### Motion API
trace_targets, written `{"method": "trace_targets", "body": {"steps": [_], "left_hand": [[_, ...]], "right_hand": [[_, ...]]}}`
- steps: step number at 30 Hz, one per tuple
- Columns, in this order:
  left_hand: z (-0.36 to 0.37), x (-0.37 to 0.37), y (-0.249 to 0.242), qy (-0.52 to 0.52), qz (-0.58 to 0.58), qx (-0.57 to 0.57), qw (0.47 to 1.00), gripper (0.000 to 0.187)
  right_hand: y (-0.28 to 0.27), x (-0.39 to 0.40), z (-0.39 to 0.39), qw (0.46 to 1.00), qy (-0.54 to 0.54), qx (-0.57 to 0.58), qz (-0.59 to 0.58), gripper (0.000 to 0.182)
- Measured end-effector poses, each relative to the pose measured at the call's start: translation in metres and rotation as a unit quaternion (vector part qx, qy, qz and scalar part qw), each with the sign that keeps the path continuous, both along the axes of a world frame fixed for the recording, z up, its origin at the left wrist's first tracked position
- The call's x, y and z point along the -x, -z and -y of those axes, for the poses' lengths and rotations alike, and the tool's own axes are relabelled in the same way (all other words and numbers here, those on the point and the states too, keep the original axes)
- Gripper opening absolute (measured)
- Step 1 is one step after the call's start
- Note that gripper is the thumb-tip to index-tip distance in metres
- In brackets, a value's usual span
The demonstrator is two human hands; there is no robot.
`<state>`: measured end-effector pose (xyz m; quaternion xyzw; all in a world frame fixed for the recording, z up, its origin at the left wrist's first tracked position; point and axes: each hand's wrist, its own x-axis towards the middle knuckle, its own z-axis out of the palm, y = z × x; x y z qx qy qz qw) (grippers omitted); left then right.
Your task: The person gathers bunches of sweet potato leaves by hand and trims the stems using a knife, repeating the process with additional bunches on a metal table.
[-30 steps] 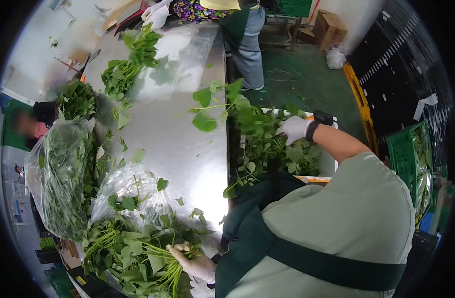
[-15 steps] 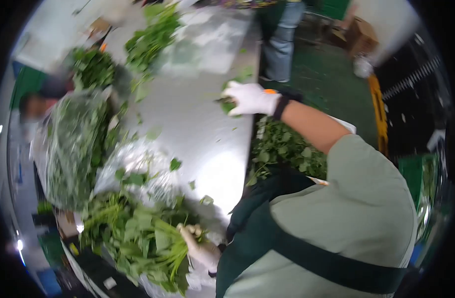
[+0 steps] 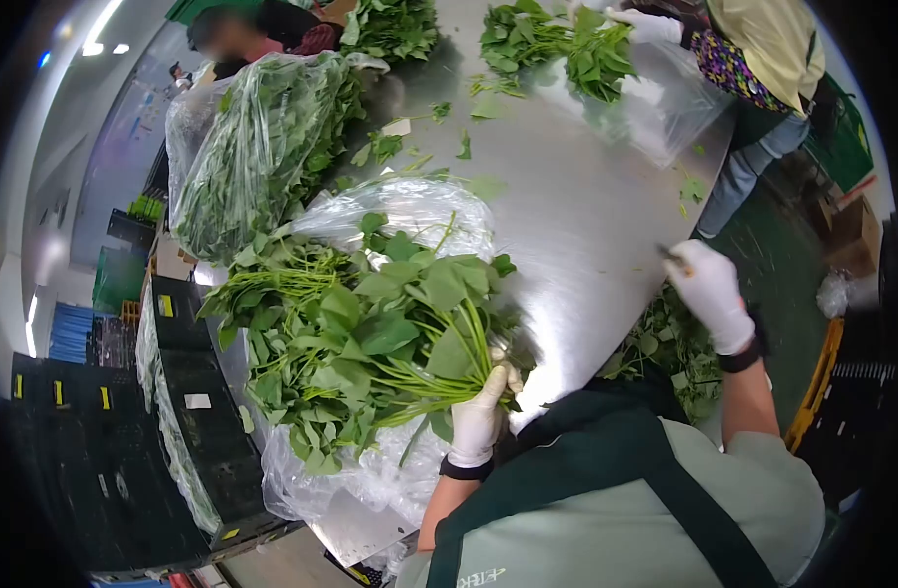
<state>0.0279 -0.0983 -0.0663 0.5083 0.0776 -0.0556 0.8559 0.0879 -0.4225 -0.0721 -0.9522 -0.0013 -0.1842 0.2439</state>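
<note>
My left hand (image 3: 478,421), in a white glove, is closed round the stems of a large bunch of leafy greens (image 3: 371,333). The leaves fan out leftward over a clear plastic bag (image 3: 410,211) on the metal table (image 3: 567,216). At the table's right edge is my gloved right hand (image 3: 709,294), fingers pinched; a small dark thing shows at the fingertips, too small to name. Below and beside that hand, loose greens (image 3: 665,343) lie beyond the table edge.
A full plastic bag of greens (image 3: 263,147) stands at the left. Across the table, a person's gloved hand (image 3: 650,26) touches greens near another plastic bag (image 3: 665,108). Another person (image 3: 258,34) is at the upper left. Black crates (image 3: 86,461) stand at lower left.
The view has turned and shows more of the far table. My right hand has left the leaves it had over the table and is at the edge. My left hand still grips the bunch.
</note>
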Motion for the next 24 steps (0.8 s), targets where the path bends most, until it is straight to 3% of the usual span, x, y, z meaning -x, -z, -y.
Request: {"method": "trace_targets", "body": {"steps": [4, 9, 11, 17, 18, 19, 21, 22, 23, 24], "left_hand": [[-0.004, 0.001, -0.006, 0.005, -0.001, 0.000, 1.000, 0.021], [-0.018, 0.010, -0.016, -0.031, -0.018, -0.031, 0.999, 0.024], [-0.023, 0.013, -0.017, -0.039, -0.041, -0.041, 0.998, 0.024], [-0.031, 0.015, -0.010, -0.066, -0.067, -0.048, 0.994, 0.023], [-0.031, 0.015, -0.010, -0.063, -0.070, -0.052, 0.994, 0.023], [-0.030, 0.014, -0.009, -0.060, -0.072, -0.056, 0.994, 0.023], [-0.030, 0.016, -0.007, -0.057, -0.060, -0.063, 0.995, 0.024], [-0.030, 0.016, -0.006, -0.054, -0.047, -0.073, 0.995, 0.025], [-0.028, 0.014, -0.005, -0.053, -0.043, -0.071, 0.995, 0.025], [-0.025, 0.013, -0.004, -0.059, -0.027, -0.124, 0.990, 0.027]], "right_hand": [[0.040, -0.047, -0.073, 0.980, -0.186, 0.061, -0.041, 0.010], [0.030, -0.063, -0.123, 0.958, -0.268, 0.107, -0.015, 0.017], [0.015, -0.060, -0.136, 0.948, -0.305, 0.052, 0.072, 0.020], [-0.032, -0.031, -0.182, 0.891, -0.432, -0.128, 0.057, 0.019], [-0.041, -0.025, -0.185, 0.892, -0.435, -0.122, -0.025, 0.021], [-0.043, -0.025, -0.190, 0.892, -0.434, -0.120, -0.025, 0.021], [-0.041, -0.027, -0.197, 0.857, -0.466, -0.098, -0.196, 0.036], [-0.036, -0.031, -0.200, 0.821, -0.489, -0.125, -0.266, 0.055], [-0.031, -0.029, -0.204, 0.824, -0.487, -0.122, -0.263, 0.055], [-0.024, -0.021, -0.208, 0.761, -0.508, -0.271, -0.298, 0.053]]}}
